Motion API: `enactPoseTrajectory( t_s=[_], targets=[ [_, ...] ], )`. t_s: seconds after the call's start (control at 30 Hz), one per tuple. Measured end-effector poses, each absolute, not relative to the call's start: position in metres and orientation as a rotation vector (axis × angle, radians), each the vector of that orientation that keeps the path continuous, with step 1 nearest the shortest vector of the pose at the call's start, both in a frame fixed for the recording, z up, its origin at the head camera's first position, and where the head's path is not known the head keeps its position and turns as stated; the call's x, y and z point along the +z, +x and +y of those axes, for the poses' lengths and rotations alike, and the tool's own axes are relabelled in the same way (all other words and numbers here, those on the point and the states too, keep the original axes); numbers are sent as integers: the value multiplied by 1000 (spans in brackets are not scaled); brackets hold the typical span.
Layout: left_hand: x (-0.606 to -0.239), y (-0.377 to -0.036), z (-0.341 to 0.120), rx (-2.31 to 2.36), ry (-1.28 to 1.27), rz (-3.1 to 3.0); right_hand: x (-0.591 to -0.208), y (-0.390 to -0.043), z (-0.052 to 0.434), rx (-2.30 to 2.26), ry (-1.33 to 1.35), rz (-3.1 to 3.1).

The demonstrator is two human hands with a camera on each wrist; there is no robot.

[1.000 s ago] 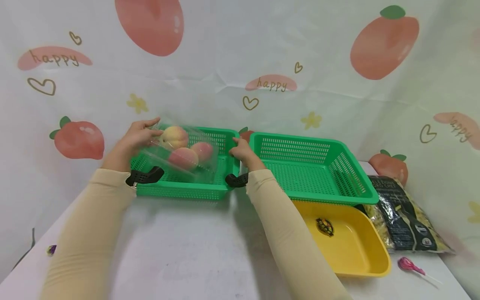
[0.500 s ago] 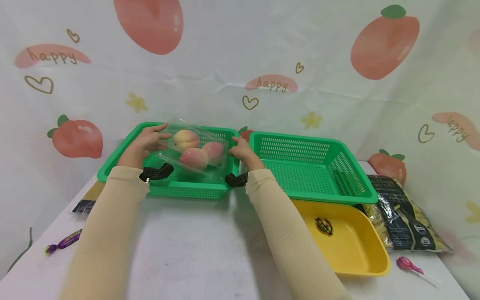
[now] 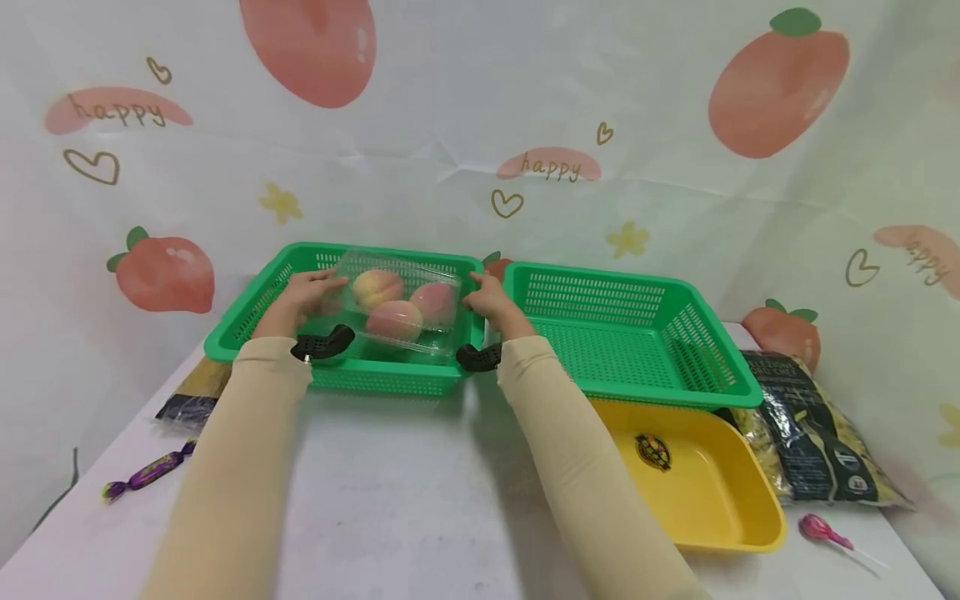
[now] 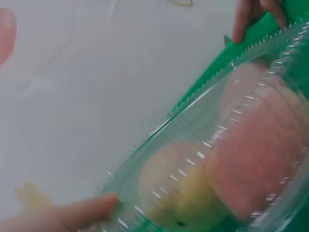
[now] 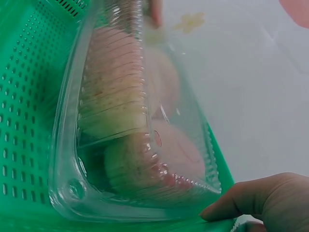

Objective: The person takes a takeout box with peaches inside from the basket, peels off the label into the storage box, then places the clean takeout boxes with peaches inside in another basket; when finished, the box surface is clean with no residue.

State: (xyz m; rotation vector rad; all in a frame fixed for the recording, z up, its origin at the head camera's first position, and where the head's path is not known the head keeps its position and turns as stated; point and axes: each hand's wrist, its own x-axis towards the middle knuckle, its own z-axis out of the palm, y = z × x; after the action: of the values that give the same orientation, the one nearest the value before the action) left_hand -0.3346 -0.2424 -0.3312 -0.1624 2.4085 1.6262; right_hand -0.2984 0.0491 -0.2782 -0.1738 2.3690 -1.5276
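Note:
My left hand holds the left end of a clear plastic clamshell box with three peaches inside. The box is tilted and sits over the left green basket. Only a finger of the left hand shows in the left wrist view, against the box's ridged edge. At the basket's right side my right hand grips the rim, the thumb on top in the right wrist view. There the box's near corner lies close to that rim; whether they touch I cannot tell.
A second green basket stands to the right, with a yellow tub in front. Bagged pasta and a lollipop lie far right. On the left are a wrapped candy and a partly hidden packet.
My left hand has carried the box of peaches rightward and slightly down into the left basket's opening, and the box is less tilted. The right hand has kept its hold on the rim.

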Motion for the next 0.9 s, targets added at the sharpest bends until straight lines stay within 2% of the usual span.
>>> enactPoseTrajectory(
  t_s=[0.07,0.17,0.9],
  targets=[
    [-334,-335,-244,1531,-143,2409,-312,-337,45,-1497,-123,2433],
    [-335,-335,-245,1399,-116,2410,-330,-355,45,-1501,-100,2459],
    [-334,-331,-247,1389,-98,2370,-331,-355,48,-1552,-139,2392]
  ],
)
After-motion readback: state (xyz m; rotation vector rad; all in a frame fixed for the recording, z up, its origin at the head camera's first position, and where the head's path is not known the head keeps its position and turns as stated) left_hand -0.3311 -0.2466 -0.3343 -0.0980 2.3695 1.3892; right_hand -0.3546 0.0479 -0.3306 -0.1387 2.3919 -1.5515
